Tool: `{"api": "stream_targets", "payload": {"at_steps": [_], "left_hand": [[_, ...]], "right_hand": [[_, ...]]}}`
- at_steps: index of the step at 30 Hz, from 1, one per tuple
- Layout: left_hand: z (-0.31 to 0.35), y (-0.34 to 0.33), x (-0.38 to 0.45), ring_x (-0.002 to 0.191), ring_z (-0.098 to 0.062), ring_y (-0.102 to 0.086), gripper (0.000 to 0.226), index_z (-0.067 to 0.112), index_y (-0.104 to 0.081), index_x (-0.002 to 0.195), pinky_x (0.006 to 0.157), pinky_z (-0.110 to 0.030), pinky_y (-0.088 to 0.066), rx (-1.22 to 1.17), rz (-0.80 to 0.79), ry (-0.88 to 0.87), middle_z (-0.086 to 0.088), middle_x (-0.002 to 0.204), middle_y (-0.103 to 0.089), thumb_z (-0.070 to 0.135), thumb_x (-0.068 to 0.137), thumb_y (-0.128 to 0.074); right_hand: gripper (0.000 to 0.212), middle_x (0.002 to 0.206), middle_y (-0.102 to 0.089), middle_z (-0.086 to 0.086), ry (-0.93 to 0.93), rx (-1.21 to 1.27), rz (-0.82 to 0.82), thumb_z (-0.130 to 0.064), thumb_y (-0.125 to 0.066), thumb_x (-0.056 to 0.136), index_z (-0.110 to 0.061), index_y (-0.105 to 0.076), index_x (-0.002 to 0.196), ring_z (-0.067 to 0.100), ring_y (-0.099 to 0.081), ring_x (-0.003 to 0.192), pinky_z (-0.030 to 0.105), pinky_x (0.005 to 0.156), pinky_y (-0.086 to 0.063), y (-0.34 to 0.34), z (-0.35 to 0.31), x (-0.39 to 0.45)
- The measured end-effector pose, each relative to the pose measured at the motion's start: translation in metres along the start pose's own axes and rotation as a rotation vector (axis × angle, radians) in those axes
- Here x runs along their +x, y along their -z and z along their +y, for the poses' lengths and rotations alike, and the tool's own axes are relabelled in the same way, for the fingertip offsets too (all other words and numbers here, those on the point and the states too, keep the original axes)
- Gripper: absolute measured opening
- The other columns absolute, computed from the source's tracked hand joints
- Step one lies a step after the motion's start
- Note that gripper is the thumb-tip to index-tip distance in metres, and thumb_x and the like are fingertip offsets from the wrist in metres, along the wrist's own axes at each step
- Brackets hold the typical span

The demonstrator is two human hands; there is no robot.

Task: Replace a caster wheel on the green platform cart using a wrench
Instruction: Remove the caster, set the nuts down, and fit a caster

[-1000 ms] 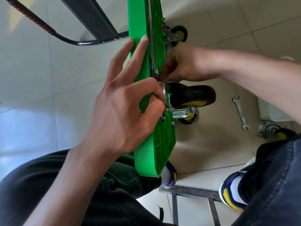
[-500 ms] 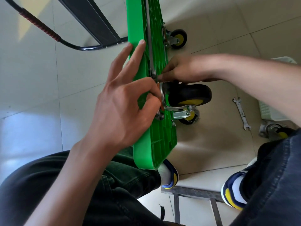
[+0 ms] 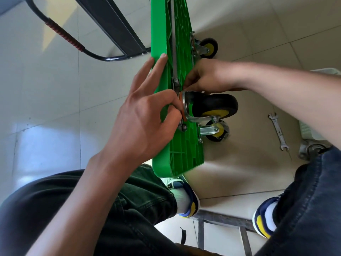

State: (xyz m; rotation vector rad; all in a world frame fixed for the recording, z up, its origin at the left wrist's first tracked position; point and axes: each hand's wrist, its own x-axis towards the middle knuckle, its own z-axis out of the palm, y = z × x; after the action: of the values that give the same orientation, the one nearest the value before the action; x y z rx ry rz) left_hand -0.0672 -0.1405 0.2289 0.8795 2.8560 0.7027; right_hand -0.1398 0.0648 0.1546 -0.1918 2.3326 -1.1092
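The green platform cart [image 3: 181, 148] stands on its edge between my knees, ribbed underside facing right. A black caster wheel [image 3: 215, 105] with a yellow hub and steel plate sits against that underside. My left hand [image 3: 145, 119] pinches the caster's mounting plate at the cart's edge with thumb and forefinger, while its other fingers lie straight along the green deck. My right hand [image 3: 201, 78] pinches something small at the top of the plate; what it pinches is hidden. A wrench [image 3: 278, 131] lies on the floor to the right, apart from both hands.
Two mounted casters [image 3: 216, 131] [image 3: 207, 47] stick out of the cart's underside. A loose caster [image 3: 311, 149] lies by my right knee beside a white basket [image 3: 310, 132]. The cart's black handle [image 3: 77, 45] lies at upper left. A metal frame [image 3: 223, 218] lies near my shoes.
The view has shifted slightly. My right hand has slid down the cart's underside toward the caster plate. My left hand keeps its pinch at the plate.
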Motion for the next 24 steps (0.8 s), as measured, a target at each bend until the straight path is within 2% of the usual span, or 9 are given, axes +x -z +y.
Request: {"api": "stream_targets", "payload": {"at_steps": [4, 8, 12, 14, 17, 20, 24], "left_hand": [[0.002, -0.001, -0.002, 0.155, -0.020, -0.021, 0.021, 0.018, -0.073, 0.079, 0.110, -0.025, -0.030, 0.038, 0.001, 0.013, -0.010, 0.164, -0.033, 0.020, 0.089, -0.054], [0.004, -0.002, -0.002, 0.155, -0.021, -0.022, 0.025, 0.016, -0.073, 0.079, 0.110, -0.027, -0.032, 0.055, 0.010, 0.011, -0.010, 0.164, -0.033, 0.022, 0.090, -0.051], [0.005, -0.002, -0.002, 0.155, -0.021, -0.022, 0.023, 0.016, -0.073, 0.078, 0.112, -0.023, -0.029, 0.045, 0.016, 0.017, -0.011, 0.163, -0.034, 0.019, 0.091, -0.054], [0.005, -0.001, -0.002, 0.155, -0.020, -0.022, 0.023, 0.016, -0.073, 0.078, 0.112, -0.019, -0.027, 0.047, 0.015, 0.016, -0.010, 0.163, -0.034, 0.019, 0.091, -0.055], [0.006, -0.001, -0.003, 0.155, -0.019, -0.021, 0.021, 0.016, -0.073, 0.079, 0.110, -0.012, -0.022, 0.058, 0.009, 0.024, -0.009, 0.164, -0.032, 0.016, 0.092, -0.056], [0.008, -0.001, -0.004, 0.155, -0.018, -0.020, 0.022, 0.016, -0.073, 0.079, 0.110, -0.013, -0.023, 0.052, 0.012, 0.033, -0.008, 0.164, -0.032, 0.017, 0.092, -0.055], [0.009, -0.001, -0.003, 0.156, -0.019, -0.020, 0.022, 0.015, -0.073, 0.078, 0.112, -0.014, -0.022, 0.048, 0.009, 0.042, -0.009, 0.164, -0.032, 0.017, 0.091, -0.054]], "right_hand": [[0.015, 0.091, -0.073, 0.009, -0.137, 0.190, -0.079, -0.019, -0.061, 0.096, -0.015, -0.075, 0.092, 0.029, -0.068, 0.083, 0.040, 0.075, -0.058, -0.004, 0.000, -0.002], [0.020, 0.077, -0.071, 0.009, -0.209, 0.276, -0.148, -0.019, -0.058, 0.098, -0.012, -0.071, 0.086, 0.027, -0.066, 0.069, 0.036, 0.065, -0.055, -0.007, -0.002, -0.005], [0.030, 0.096, -0.075, 0.007, -0.130, 0.148, -0.077, -0.040, -0.062, 0.100, -0.015, -0.077, 0.100, 0.026, -0.071, 0.090, 0.044, 0.087, -0.059, -0.001, -0.006, -0.008], [0.034, 0.100, -0.076, 0.008, -0.103, 0.144, -0.034, -0.045, -0.063, 0.098, -0.016, -0.078, 0.102, 0.029, -0.071, 0.097, 0.047, 0.091, -0.059, 0.001, -0.006, -0.010], [0.029, 0.097, -0.077, 0.006, -0.094, 0.161, -0.058, -0.040, -0.064, 0.098, -0.015, -0.077, 0.102, 0.028, -0.073, 0.095, 0.046, 0.091, -0.059, 0.001, -0.008, -0.012], [0.017, 0.094, -0.078, 0.004, -0.096, 0.204, -0.088, -0.030, -0.069, 0.096, -0.015, -0.078, 0.097, 0.025, -0.074, 0.092, 0.043, 0.089, -0.060, 0.001, -0.006, -0.011], [0.010, 0.085, -0.077, 0.002, -0.117, 0.289, -0.093, -0.023, -0.072, 0.094, -0.015, -0.077, 0.090, 0.022, -0.074, 0.082, 0.037, 0.075, -0.060, -0.001, -0.004, -0.010]]}}
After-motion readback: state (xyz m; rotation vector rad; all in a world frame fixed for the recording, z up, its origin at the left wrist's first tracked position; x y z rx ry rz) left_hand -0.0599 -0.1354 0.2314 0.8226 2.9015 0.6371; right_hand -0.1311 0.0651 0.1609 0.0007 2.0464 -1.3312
